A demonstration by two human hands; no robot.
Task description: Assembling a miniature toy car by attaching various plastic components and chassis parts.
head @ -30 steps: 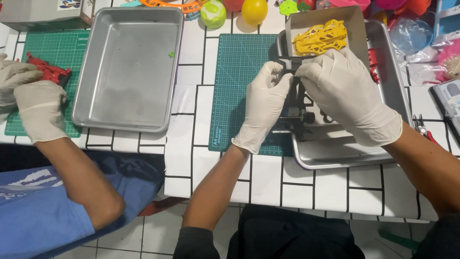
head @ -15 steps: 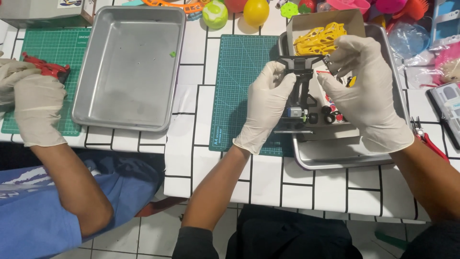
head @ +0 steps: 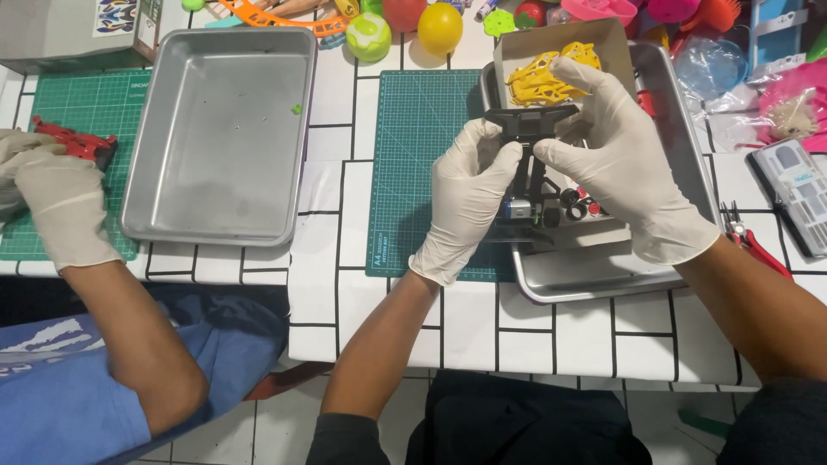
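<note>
**Black toy chassis held up over the tray**

A black toy car chassis (head: 530, 164) is gripped by both gloved hands, left hand (head: 469, 202) and right hand (head: 620, 168) clenched on it, above the metal tray (head: 603, 275) near the table's right edge. A cardboard box (head: 560, 47) of yellow parts (head: 543, 77) is seen behind.

— What packaging do we see on our table?

— We see a grey cardboard box (head: 69, 34) at the far left corner, with a colourful sticker (head: 119, 15) on its side.

— And on our right?

— We find an open tan carton (head: 560, 52) holding yellow parts in the tray, crumpled clear plastic bags (head: 711, 77) beyond it, and a flat grey case with a pale label (head: 794, 194) at the edge.
</note>
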